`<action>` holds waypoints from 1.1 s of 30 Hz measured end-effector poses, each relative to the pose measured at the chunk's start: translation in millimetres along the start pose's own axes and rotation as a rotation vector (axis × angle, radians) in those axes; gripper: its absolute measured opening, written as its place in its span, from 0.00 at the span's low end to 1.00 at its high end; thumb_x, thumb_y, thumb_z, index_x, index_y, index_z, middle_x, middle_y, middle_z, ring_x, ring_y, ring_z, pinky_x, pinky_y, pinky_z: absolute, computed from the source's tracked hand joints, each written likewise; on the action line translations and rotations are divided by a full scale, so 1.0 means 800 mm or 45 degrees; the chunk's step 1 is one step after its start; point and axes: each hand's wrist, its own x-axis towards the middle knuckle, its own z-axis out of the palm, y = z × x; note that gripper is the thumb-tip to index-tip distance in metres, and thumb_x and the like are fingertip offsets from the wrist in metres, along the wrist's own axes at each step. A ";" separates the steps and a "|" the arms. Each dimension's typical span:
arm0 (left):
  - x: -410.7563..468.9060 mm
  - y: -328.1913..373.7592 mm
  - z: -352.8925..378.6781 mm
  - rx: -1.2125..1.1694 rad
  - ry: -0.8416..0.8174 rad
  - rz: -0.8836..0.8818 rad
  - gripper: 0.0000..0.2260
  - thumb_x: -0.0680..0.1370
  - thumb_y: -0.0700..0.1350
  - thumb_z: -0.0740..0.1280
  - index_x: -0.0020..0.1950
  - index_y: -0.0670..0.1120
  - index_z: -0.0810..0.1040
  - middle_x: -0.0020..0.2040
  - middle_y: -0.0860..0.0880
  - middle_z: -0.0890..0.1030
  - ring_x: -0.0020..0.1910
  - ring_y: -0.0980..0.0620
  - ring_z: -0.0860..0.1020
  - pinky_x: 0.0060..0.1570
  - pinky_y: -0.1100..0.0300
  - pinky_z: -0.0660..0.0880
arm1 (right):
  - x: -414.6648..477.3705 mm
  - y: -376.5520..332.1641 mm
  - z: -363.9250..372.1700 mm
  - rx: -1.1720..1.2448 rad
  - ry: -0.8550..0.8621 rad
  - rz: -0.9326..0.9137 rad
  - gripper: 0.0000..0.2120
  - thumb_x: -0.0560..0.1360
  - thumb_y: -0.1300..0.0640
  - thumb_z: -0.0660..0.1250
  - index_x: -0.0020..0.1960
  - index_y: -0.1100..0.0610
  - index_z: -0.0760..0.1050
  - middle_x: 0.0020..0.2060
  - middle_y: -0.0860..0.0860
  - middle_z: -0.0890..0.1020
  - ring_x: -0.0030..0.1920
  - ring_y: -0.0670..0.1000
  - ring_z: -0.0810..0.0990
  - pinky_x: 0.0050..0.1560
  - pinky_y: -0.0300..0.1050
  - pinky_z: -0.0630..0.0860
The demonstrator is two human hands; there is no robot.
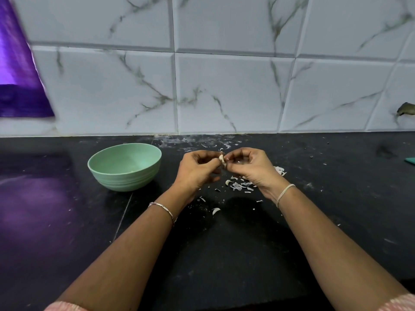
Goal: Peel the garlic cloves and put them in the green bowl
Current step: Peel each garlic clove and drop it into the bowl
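One garlic clove (221,158) is pinched by two hands, left hand (197,170) and right hand (250,168). One green bowl (124,177) is seen left of the grip; peel scraps (238,186) beyond counting are strewn beneath it.

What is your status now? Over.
Both busy: left hand and right hand pinch one garlic clove. Path to green bowl clear. Loose peel scraps on counter.

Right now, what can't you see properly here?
Head view:
Small white garlic clove: mostly covered by the left hand and right hand pinching it; peel left unclear.
Pale green ribbed bowl: near wall hides its lowest part.
Flat teal thing: cut off by the right edge.
Shiny purple sheet: blurred, cut by the left edge.
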 end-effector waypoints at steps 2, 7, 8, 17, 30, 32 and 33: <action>0.001 0.001 -0.001 -0.010 0.027 0.007 0.03 0.75 0.38 0.71 0.46 0.43 0.84 0.34 0.48 0.82 0.33 0.56 0.80 0.34 0.60 0.80 | 0.000 0.002 0.003 -0.140 0.028 -0.154 0.14 0.67 0.70 0.76 0.45 0.54 0.79 0.44 0.58 0.83 0.38 0.49 0.80 0.44 0.42 0.79; 0.000 0.001 0.000 -0.011 0.057 -0.007 0.03 0.74 0.37 0.71 0.41 0.42 0.84 0.34 0.43 0.80 0.34 0.51 0.76 0.37 0.57 0.80 | 0.004 0.006 0.010 -0.325 0.028 -0.353 0.20 0.69 0.70 0.73 0.49 0.46 0.80 0.41 0.52 0.81 0.36 0.46 0.79 0.45 0.42 0.80; 0.000 0.001 0.000 -0.005 0.052 -0.008 0.04 0.74 0.37 0.71 0.40 0.42 0.84 0.34 0.43 0.80 0.35 0.50 0.76 0.38 0.56 0.80 | 0.005 0.007 0.010 -0.367 0.036 -0.386 0.19 0.69 0.70 0.73 0.49 0.47 0.81 0.41 0.52 0.82 0.37 0.46 0.79 0.45 0.43 0.80; 0.000 0.003 0.000 -0.057 0.059 -0.061 0.06 0.75 0.38 0.69 0.39 0.44 0.83 0.35 0.44 0.82 0.36 0.53 0.80 0.37 0.57 0.80 | 0.006 0.010 0.011 -0.491 0.171 -0.481 0.11 0.66 0.67 0.77 0.43 0.55 0.81 0.35 0.44 0.82 0.37 0.42 0.81 0.41 0.38 0.79; 0.000 0.004 -0.001 -0.049 0.111 -0.025 0.07 0.75 0.35 0.68 0.37 0.42 0.81 0.32 0.45 0.82 0.34 0.51 0.82 0.38 0.56 0.81 | 0.005 0.008 0.013 -0.574 0.182 -0.517 0.08 0.67 0.66 0.77 0.42 0.56 0.82 0.36 0.47 0.83 0.37 0.44 0.82 0.42 0.38 0.80; 0.000 0.004 -0.003 -0.057 0.101 -0.026 0.07 0.75 0.34 0.67 0.38 0.41 0.81 0.33 0.44 0.82 0.34 0.51 0.82 0.38 0.57 0.81 | 0.005 0.008 0.013 -0.564 0.177 -0.513 0.08 0.67 0.66 0.76 0.42 0.55 0.82 0.36 0.47 0.84 0.38 0.45 0.82 0.43 0.40 0.80; 0.000 0.005 -0.003 -0.058 0.099 -0.026 0.08 0.75 0.34 0.67 0.38 0.41 0.81 0.33 0.44 0.82 0.34 0.51 0.82 0.38 0.57 0.81 | 0.005 0.009 0.013 -0.559 0.175 -0.510 0.08 0.67 0.66 0.76 0.42 0.55 0.82 0.36 0.47 0.84 0.38 0.46 0.82 0.43 0.41 0.81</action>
